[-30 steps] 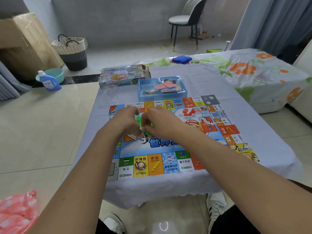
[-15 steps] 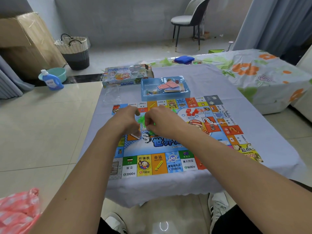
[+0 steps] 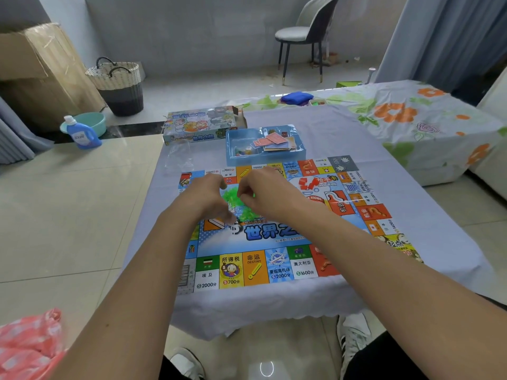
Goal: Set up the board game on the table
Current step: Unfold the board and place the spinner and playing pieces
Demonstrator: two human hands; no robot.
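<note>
The board is laid flat on the surface, close to the near edge and filling most of the width there. A clump of green pieces, maybe in a clear bag, is held just above the board's middle between both hands. The left hand has its fingers curled in, pinching the clump from the left, and the right hand is curled the same way, pinching it from the right. A few red pieces are scattered on the board toward its far right part. Just past the board's far edge, a blue tray with cards and small tokens is set. The box lid is parked at the far left corner, with a bit of clear plastic beside it near the left edge.
</note>
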